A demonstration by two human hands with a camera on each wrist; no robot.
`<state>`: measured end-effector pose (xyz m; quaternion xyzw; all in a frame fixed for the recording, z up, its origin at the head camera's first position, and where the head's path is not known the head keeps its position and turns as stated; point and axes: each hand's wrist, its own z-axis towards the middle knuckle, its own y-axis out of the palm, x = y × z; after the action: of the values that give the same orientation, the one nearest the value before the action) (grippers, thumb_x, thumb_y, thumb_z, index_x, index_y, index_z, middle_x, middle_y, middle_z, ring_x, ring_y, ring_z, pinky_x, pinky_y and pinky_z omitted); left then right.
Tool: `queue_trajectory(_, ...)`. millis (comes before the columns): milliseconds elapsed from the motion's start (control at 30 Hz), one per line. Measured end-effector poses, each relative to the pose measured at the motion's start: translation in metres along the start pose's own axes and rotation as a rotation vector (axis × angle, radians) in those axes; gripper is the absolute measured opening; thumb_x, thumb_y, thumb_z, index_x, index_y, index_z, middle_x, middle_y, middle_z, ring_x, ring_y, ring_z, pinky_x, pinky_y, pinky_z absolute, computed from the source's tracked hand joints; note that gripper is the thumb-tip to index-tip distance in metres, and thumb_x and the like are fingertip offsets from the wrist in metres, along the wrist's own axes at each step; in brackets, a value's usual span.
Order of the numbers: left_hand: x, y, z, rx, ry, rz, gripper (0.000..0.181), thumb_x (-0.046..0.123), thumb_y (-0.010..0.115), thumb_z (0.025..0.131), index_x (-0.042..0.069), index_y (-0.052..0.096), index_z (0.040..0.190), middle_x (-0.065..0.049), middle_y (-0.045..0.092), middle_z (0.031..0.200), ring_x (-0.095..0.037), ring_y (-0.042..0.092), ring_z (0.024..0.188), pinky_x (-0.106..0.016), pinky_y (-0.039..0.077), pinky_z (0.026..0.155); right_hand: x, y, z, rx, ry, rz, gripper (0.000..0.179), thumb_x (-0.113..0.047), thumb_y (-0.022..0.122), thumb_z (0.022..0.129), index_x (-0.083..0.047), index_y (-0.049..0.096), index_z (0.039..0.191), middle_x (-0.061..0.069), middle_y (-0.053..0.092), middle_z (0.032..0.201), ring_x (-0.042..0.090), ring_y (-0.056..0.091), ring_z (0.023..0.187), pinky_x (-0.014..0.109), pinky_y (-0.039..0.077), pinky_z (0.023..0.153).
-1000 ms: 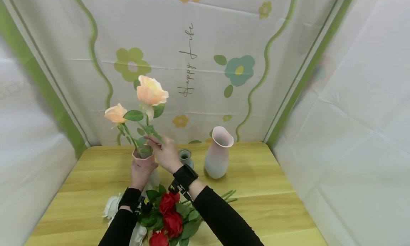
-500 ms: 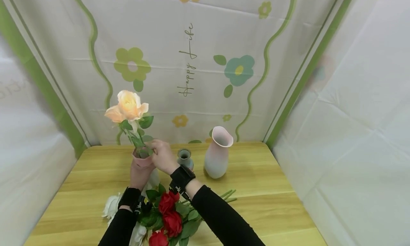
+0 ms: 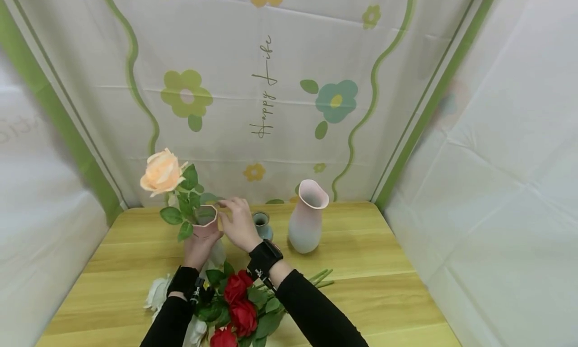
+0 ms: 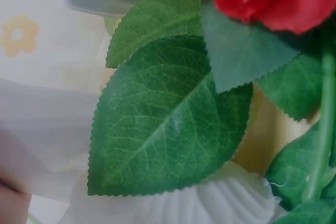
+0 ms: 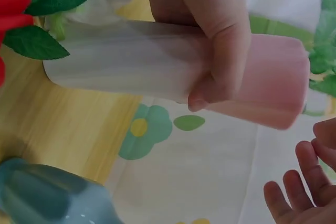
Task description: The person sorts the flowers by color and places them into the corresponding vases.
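My left hand (image 3: 198, 249) grips a tall vase (image 3: 205, 229), pink at the top and white below, its thumb across the side in the right wrist view. From the vase's mouth rises a peach rose (image 3: 161, 172) with green leaves (image 3: 187, 199), leaning left over the rim; any second bloom is hidden behind it. Just right of the rim is my right hand (image 3: 238, 222), fingers loosely bent, with nothing in them. In the right wrist view its fingers (image 5: 302, 190) spread apart near the vase's mouth. A leaf (image 4: 163, 124) fills much of the left wrist view.
Red roses (image 3: 243, 314) lie at the table's front, their stems pointing right, with white flowers (image 3: 157, 293) beside them. A small blue-grey vase (image 3: 263, 225) stands right of my right hand, and a larger pink-and-white vase (image 3: 306, 226) farther right. A printed cloth (image 3: 289, 151) hangs behind.
The larger peach rose has gone down into the vase and tipped left. My right hand has let go of its stem. My left hand keeps its grip on the vase.
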<state>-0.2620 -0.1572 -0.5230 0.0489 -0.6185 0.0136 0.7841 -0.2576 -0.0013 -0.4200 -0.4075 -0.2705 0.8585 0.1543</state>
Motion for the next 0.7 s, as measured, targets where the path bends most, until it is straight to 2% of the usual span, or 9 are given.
queue_trajectory(33, 0.002, 0.000, -0.002, 0.077, -0.029, 0.155, 0.092, 0.019, 0.074, 0.090, 0.014, 0.013, 0.158, -0.016, 0.031, 0.152, -0.032, 0.037, 0.133, -0.036, 0.039, 0.102, 0.001, -0.002, -0.003, 0.019, 0.000, 0.016, 0.027, -0.008, 0.058, 0.100, -0.003, 0.063, 0.126, 0.008, 0.059, 0.118, 0.021, 0.048, 0.117, 0.026, 0.039, 0.099)
queue_trajectory(67, 0.004, 0.000, -0.003, 0.083, -0.070, 0.204, 0.096, 0.022, 0.076, 0.088, 0.014, 0.012, 0.158, -0.017, 0.031, 0.152, -0.034, 0.038, 0.132, -0.041, 0.039, 0.102, 0.002, -0.003, -0.006, 0.033, -0.001, 0.037, 0.027, -0.008, 0.057, 0.101, -0.002, 0.063, 0.126, 0.008, 0.059, 0.118, 0.021, 0.048, 0.118, 0.025, 0.039, 0.100)
queue_trajectory(133, 0.007, 0.001, -0.005, 0.080, -0.109, 0.215, 0.099, 0.027, 0.077, 0.087, 0.014, 0.009, 0.158, -0.018, 0.029, 0.153, -0.036, 0.036, 0.133, -0.050, 0.036, 0.104, 0.002, -0.005, -0.012, 0.055, 0.003, 0.074, 0.025, -0.009, 0.057, 0.101, -0.003, 0.064, 0.125, 0.006, 0.059, 0.119, 0.018, 0.049, 0.118, 0.025, 0.039, 0.101)
queue_trajectory(167, 0.008, 0.000, -0.005, 0.073, -0.117, 0.212, 0.099, 0.029, 0.076, 0.088, 0.014, 0.008, 0.158, -0.018, 0.028, 0.154, -0.036, 0.036, 0.134, -0.050, 0.036, 0.105, 0.002, -0.007, -0.015, 0.065, 0.005, 0.101, 0.025, -0.009, 0.057, 0.101, -0.003, 0.064, 0.124, 0.006, 0.059, 0.120, 0.018, 0.049, 0.118, 0.026, 0.039, 0.101)
queue_trajectory(300, 0.007, 0.001, -0.007, 0.086, -0.099, 0.196, 0.100, 0.029, 0.079, 0.086, 0.014, 0.010, 0.158, -0.016, 0.032, 0.151, -0.033, 0.037, 0.133, -0.047, 0.035, 0.106, 0.001, -0.012, -0.027, 0.109, 0.036, 0.188, 0.021, -0.007, 0.058, 0.100, -0.006, 0.066, 0.120, 0.004, 0.061, 0.118, 0.015, 0.053, 0.114, 0.030, 0.045, 0.098)
queue_trajectory(500, 0.008, 0.003, 0.002, 0.120, -0.071, 0.269, 0.101, 0.028, 0.081, 0.083, 0.013, 0.013, 0.157, -0.015, 0.036, 0.148, -0.031, 0.040, 0.130, -0.046, 0.036, 0.105, 0.002, -0.025, -0.038, 0.181, 0.061, 0.264, 0.016, -0.005, 0.059, 0.099, -0.008, 0.069, 0.111, 0.005, 0.064, 0.109, 0.018, 0.059, 0.103, 0.036, 0.051, 0.090)
queue_trajectory(567, 0.008, 0.001, 0.003, 0.112, -0.091, 0.290, 0.102, 0.032, 0.080, 0.084, 0.011, 0.012, 0.157, -0.016, 0.035, 0.148, -0.031, 0.040, 0.130, -0.046, 0.035, 0.105, 0.001, -0.029, -0.041, 0.195, 0.066, 0.283, 0.015, -0.004, 0.059, 0.099, -0.006, 0.069, 0.110, 0.008, 0.064, 0.107, 0.020, 0.061, 0.098, 0.037, 0.053, 0.086)
queue_trajectory(700, 0.008, -0.002, -0.002, 0.092, -0.191, 0.305, 0.100, 0.041, 0.078, 0.083, 0.006, 0.019, 0.155, -0.020, 0.041, 0.143, -0.034, 0.046, 0.125, -0.047, 0.040, 0.101, -0.013, -0.041, -0.047, 0.179, 0.088, 0.329, 0.015, -0.002, 0.057, 0.100, -0.002, 0.068, 0.110, 0.016, 0.065, 0.106, 0.025, 0.061, 0.092, 0.034, 0.053, 0.078)
